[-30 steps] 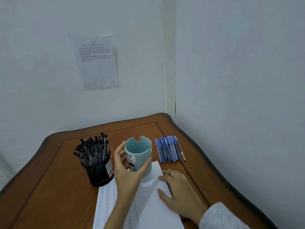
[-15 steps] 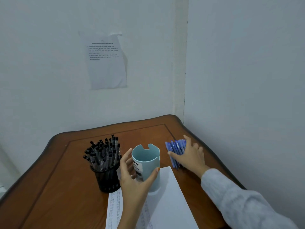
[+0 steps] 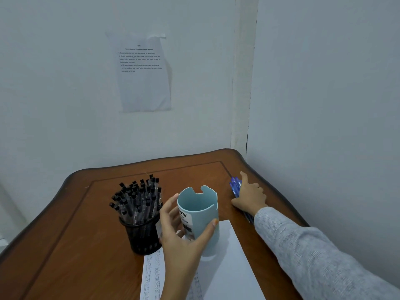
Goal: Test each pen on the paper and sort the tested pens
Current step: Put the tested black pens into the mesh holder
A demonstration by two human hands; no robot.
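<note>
The cup (image 3: 198,204) is coloured pale blue (its label is white, printed in black), and at its 9 o'clock a black mesh holder (image 3: 142,237) is filled with black-capped pens (image 3: 138,198) on greyish barrels. The blue pens (image 3: 234,186) at 2 o'clock are flanked by a sleeve (image 3: 303,256) knitted in mottled light grey. The table (image 3: 86,224) is finished in reddish brown with a darker rim, and the white paper (image 3: 227,267) at 6 o'clock is marked with columns of grey scribbles.
</note>
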